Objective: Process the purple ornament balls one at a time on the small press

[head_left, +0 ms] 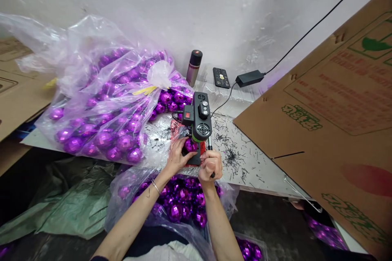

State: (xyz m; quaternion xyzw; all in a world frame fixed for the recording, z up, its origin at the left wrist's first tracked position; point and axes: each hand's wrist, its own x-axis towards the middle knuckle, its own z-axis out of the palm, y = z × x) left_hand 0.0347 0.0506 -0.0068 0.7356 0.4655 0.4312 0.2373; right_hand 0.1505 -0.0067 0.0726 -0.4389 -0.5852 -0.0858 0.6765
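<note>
Worktop (pixel 257 183), pale, set against a wall, its right part littered with dark bits. Cardboard box (pixel 324 118), printed in green and red, slanted along the right side. Tied bag (pixel 92 32), clear plastic, full of shiny purple balls, lay over the left part of the worktop. Second bag (pixel 118 208), clear, also bearing purple balls, sat below the front edge, partly behind the forearms. Machine (pixel 200 110), black, one unit, with a red switch at its side and a lever (pixel 210 143) at its right, stood at the middle. Good work here seemed to call for a purple ball (pixel 190 145) seated squarely beneath the machine's head, a light, steady hold from the side, fingertips well clear of the underside, and an even draw on the lever rather than a jerk. Bottle (pixel 194 67), dark-capped, upright, stood behind the machine. Left hand (pixel 177 155), bracelet at the wrist, was partly open, curved about the purple ball, fingers on its far left and thumb near its front; firmness of grip could not be told. Right hand (pixel 211 165) was closed in a fist around the lever's grip. Phone (pixel 221 78), dark, lay flat near the wall. Purple ball, one, as above, sat beneath the machine's head. Dark bits (pixel 232 156), thin, many, were thickest right of the lever.
</note>
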